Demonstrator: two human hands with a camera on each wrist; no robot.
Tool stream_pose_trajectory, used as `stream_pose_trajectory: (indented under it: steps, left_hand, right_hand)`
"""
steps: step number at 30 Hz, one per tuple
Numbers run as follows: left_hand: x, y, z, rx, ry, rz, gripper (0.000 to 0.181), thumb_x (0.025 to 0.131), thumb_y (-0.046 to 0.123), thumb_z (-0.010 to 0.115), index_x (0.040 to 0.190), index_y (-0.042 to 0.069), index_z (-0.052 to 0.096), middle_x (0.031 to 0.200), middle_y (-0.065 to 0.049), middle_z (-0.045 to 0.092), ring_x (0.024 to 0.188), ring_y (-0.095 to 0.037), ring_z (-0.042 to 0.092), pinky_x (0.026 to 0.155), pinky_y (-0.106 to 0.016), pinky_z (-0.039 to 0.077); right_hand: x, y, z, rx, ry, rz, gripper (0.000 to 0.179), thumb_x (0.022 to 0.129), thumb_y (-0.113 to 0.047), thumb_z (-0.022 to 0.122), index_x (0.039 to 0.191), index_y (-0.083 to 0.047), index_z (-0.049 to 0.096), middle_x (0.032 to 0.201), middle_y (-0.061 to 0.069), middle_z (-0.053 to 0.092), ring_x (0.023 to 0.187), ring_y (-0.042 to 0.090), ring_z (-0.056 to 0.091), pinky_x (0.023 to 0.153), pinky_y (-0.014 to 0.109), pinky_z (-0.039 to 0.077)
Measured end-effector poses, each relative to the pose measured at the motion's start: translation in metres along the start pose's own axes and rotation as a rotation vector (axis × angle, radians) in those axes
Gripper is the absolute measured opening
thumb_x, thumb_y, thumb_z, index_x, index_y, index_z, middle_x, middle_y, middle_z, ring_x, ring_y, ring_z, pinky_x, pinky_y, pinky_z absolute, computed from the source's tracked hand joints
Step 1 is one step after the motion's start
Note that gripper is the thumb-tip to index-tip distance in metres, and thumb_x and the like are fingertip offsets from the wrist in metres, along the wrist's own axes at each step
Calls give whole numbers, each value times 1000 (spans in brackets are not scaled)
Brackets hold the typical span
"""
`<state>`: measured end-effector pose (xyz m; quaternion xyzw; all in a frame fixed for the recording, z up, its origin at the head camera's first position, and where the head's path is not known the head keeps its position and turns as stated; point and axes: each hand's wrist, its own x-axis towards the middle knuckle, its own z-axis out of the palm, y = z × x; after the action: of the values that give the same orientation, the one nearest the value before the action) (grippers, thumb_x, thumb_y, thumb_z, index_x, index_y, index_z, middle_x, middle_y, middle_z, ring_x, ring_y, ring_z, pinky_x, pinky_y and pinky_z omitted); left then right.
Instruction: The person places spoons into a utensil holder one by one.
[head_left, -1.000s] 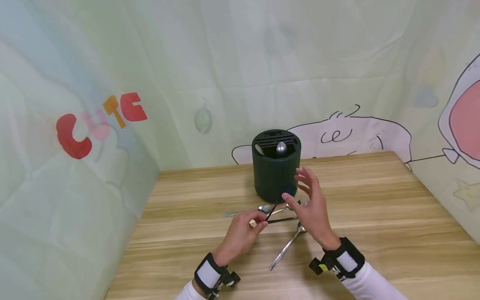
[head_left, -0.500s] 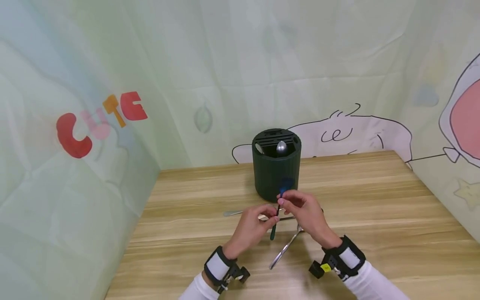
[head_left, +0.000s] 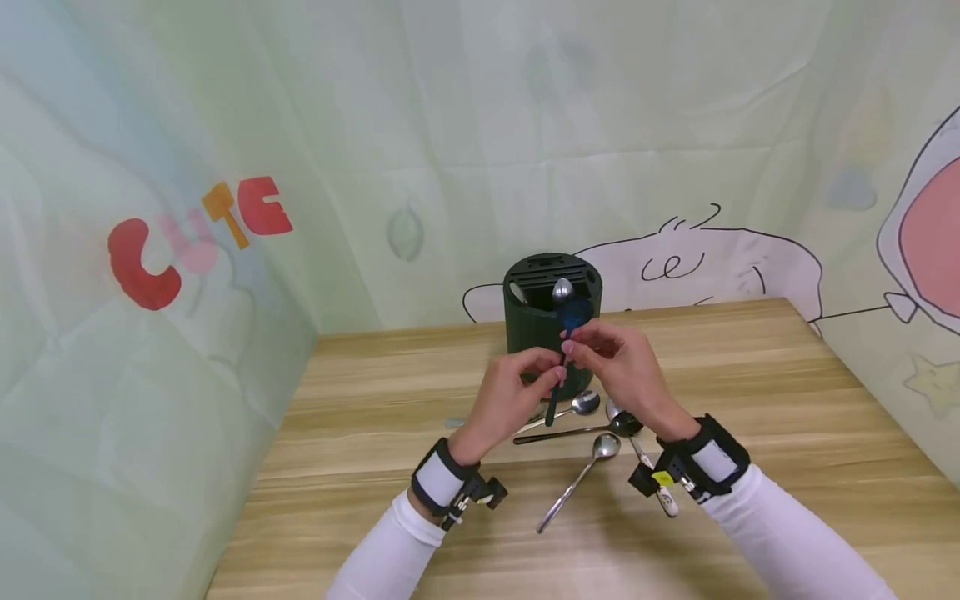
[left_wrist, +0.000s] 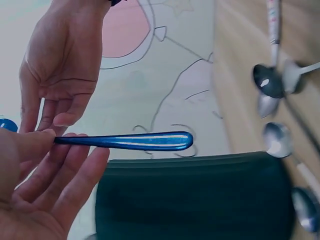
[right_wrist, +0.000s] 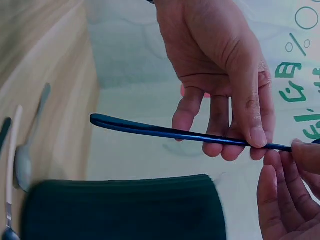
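A shiny blue spoon (head_left: 576, 314) is held upright in front of the dark green cutlery holder (head_left: 525, 337), its bowl upward and overlapping the rim in the head view. My left hand (head_left: 510, 396) pinches the handle between thumb and fingertips. Just above it, my right hand (head_left: 626, 371) pinches the handle near the bowl. The handle's rounded end (left_wrist: 165, 141) sticks out free in the left wrist view. Inside the holder's open front compartment stand a silver spoon (head_left: 562, 289) and a second spoon (head_left: 518, 292) at its left side.
Below the hands, several spoons lie on the wooden table (head_left: 375, 467): a silver one (head_left: 606, 446), a black one (head_left: 626, 425), another silver one (head_left: 585, 402) and one with a patterned white handle (head_left: 666, 502). A printed cloth backdrop (head_left: 450, 125) surrounds the table.
My right hand, open a second ago, has come to pinch the blue spoon. Both hands have lifted it from low over the table toward the holder's rim, turning it more upright.
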<state>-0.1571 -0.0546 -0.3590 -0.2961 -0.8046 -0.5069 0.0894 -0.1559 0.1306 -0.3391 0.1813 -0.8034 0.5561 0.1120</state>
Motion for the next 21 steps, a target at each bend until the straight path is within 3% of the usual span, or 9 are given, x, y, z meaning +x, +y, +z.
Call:
stream_pose_trajectory:
  steps: [2,6,13,21]
  left_hand:
    - [9,6,-4,1,16,32,13,93,8,66,103,-1,68,89,-14,74,72,-23,72,61,-17,56]
    - [26,15,-15,-14,35,69,14,92,6,66,103,-3,67,93,-18,73,73,-29,73,62,-19,57]
    - [57,30,-35,-39,85,99,15,95,9,64,103,-2,68,90,-17,73,77,-27,73,62,-23,59]
    - [86,39,-48,-15,154,142,15,93,9,66,102,-3,69,90,-18,73,78,-29,72,62,-25,59]
  right_hand:
    - [8,-6,-4,-31,9,-31,14,95,-15,64,102,-3,70,98,14,73,80,21,70,72,24,58]
    - [26,-22,-10,-48,17,-101,15,96,-12,63,103,-1,70,97,16,73,75,11,67,70,20,56]
    - [60,-47,-17,-50,57,-177,15,95,-16,65,101,-3,69,93,13,72,71,11,66,66,21,56]
    - [87,-64,-24,-23,96,-196,17,95,-18,65,103,-3,68,98,12,72,86,5,68,81,23,57]
